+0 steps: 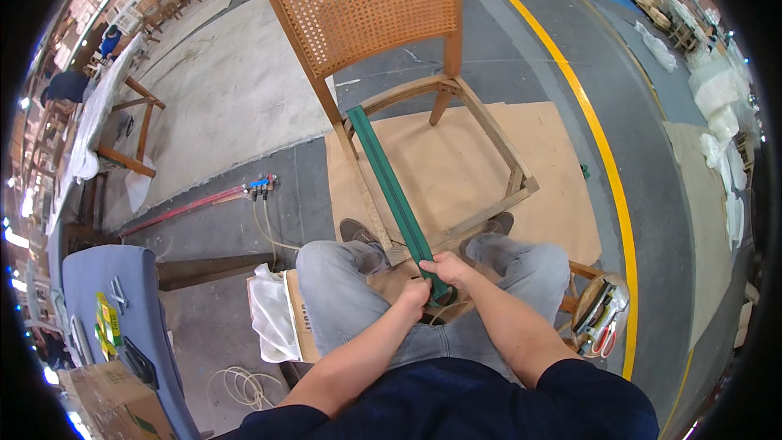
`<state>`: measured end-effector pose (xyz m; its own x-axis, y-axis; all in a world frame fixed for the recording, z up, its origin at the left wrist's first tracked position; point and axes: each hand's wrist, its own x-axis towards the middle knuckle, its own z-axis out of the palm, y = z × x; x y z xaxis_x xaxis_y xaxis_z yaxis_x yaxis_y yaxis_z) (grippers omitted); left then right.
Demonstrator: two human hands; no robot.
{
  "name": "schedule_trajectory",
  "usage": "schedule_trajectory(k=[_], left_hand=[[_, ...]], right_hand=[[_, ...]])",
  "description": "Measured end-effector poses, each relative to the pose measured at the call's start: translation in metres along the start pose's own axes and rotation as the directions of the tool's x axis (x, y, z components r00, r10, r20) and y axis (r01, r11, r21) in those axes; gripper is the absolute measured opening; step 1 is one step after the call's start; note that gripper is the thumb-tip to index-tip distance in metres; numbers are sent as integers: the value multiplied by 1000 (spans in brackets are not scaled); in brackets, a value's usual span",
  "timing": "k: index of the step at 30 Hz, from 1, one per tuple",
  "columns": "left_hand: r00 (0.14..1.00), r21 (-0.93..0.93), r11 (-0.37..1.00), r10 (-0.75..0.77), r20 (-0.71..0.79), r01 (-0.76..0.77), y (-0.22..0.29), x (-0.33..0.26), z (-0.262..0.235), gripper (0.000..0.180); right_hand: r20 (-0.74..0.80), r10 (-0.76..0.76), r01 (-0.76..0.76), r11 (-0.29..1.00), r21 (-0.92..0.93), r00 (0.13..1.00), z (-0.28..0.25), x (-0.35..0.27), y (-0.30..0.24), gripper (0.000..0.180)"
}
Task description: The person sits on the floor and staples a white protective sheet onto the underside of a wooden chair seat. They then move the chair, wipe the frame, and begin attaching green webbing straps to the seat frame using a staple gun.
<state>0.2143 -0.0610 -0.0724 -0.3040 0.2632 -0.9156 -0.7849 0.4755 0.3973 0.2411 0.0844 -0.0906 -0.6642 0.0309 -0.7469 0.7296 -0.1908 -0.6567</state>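
Observation:
A wooden chair frame with a woven cane back stands in front of me, its seat open in the middle. A green webbing strap with dark lengthwise stripes runs from the back rail, along the left part of the seat opening, over the front rail toward my lap. My left hand is closed on the strap's near end. Just above it and to the right, my right hand pinches the same strap by its right edge. What lies under my fingers is partly hidden.
Brown cardboard lies beneath the chair. A stool with scissors and hand tools stands at my right. On my left are a blue padded surface with tools, a cardboard box and an air-hose fitting. People work far left.

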Motion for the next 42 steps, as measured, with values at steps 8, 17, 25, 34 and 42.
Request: schedule_trajectory(k=[8, 17, 25, 34, 42], left_hand=[[423, 877, 33, 884, 198, -479, 67, -35, -24, 58], [494, 893, -337, 746, 447, -299, 89, 4, -30, 91], [480, 891, -337, 753, 449, -304, 88, 10, -31, 90], [457, 880, -355, 756, 469, -315, 92, 16, -27, 92], [448, 817, -234, 740, 501, -527, 115, 3, -25, 76]], right_hand=[[-106, -163, 65, 790, -609, 981, -10, 22, 2, 44], [-207, -162, 42, 872, -488, 965, -17, 21, 12, 51], [305, 261, -399, 497, 771, 916, -3, 32, 23, 70], [275, 73, -278, 36, 960, 959, 10, 103, 26, 40], [-59, 378, -117, 425, 898, 924, -10, 170, 77, 32]])
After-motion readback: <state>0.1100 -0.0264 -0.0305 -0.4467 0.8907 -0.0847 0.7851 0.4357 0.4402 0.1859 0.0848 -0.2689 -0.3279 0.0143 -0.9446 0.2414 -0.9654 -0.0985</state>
